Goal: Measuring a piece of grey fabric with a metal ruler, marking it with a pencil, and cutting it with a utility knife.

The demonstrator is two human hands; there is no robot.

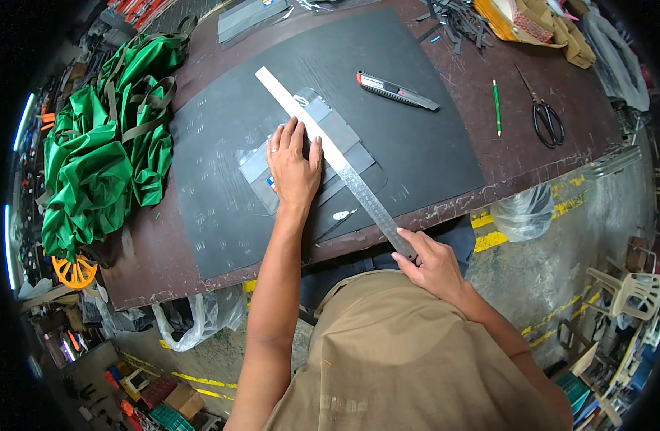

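Far left of table [164, 258]: heap of green fabric with olive straps [100, 158], touching nothing in hand. Orange wheel-like item [75, 271] below the heap, just off the table edge.

Centre: large black cutting mat [430, 144] over brown table top. Lying on it, grey sheet pieces in clear plastic sleeve [344, 136], partly covered. Left hand [294, 169] pressed flat on the sleeve, fingers spread, palm down; grip released, nothing enclosed, only holding the work by downward pressure. Ring visible on one finger.

Long steel ruler [330, 154] laid diagonally across the sleeve, from far left to near right, its near end overhanging the table edge. Thumb side of left hand just beside the ruler's edge, apparently touching. Right hand [430, 262] at the near end, fingers pinched on the ruler tip; grip clenched on the ruler.

Right of centre: utility knife [398, 90] with red and grey body, resting on the mat, well apart from both hands. Further right on bare table: green pencil [496, 108], black-handled scissors [545, 115]. Clear plastic bag [522, 215] hanging off near right edge.

Risks, as judged:
- Ruler held at one end only; likely to pivot over the slick sleeve, giving a crooked line.
- Left fingertips close to ruler edge; exposed should a blade run along it.
- Sleeve liable to slide on the mat if palm pressure eases.
- Overhanging ruler end open to a knock from the body.
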